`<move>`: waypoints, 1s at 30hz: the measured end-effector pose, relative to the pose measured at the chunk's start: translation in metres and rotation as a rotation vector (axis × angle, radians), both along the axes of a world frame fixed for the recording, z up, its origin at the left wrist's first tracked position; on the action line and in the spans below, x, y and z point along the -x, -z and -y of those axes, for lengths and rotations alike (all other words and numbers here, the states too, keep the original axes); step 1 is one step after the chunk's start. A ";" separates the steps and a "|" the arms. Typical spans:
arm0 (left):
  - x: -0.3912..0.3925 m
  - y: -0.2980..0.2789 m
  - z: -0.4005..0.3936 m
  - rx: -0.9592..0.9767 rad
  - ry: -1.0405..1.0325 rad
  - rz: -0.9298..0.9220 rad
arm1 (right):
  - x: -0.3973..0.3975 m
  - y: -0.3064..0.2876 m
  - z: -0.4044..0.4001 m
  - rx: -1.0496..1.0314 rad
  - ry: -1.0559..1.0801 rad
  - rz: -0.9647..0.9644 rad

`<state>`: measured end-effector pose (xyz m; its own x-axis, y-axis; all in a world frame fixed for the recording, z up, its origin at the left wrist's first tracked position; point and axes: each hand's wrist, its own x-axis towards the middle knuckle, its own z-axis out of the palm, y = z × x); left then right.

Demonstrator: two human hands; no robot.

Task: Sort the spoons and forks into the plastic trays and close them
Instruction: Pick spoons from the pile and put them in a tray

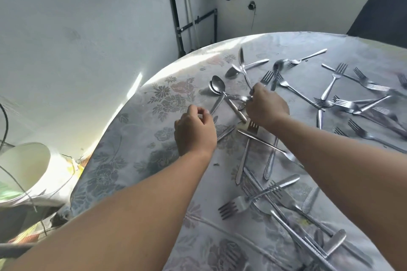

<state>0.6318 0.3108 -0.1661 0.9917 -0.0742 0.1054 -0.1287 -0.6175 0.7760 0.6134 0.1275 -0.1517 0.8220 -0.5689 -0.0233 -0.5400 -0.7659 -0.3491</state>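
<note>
Steel spoons and forks lie scattered over a round table with a floral cloth. My right hand grips the handles of two or three spoons; one spoon stands raised above the table with its bowl upward. My left hand hovers beside it with curled fingers, thumb and forefinger nearly pinched, holding nothing that I can see. Two stacked spoons lie just beyond my left hand. Several forks lie at the right. No plastic tray is in view.
More forks and knives are heaped near the front right, under my right forearm. The table's curved edge runs at the left. A white bucket-like container and cables sit on the floor at the left. Pipes run up the wall corner behind.
</note>
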 end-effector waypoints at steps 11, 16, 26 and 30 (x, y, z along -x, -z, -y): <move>0.006 0.001 -0.002 -0.188 0.180 0.079 | -0.010 -0.003 -0.003 0.070 -0.131 -0.145; 0.012 0.000 -0.005 -0.505 0.377 0.054 | -0.005 -0.003 -0.010 -0.059 -0.166 -0.161; 0.015 0.000 -0.007 -0.435 0.282 -0.045 | 0.007 0.007 -0.019 0.057 -0.144 -0.076; 0.013 -0.007 -0.012 -0.262 0.222 -0.042 | 0.007 0.000 -0.019 0.059 -0.182 -0.101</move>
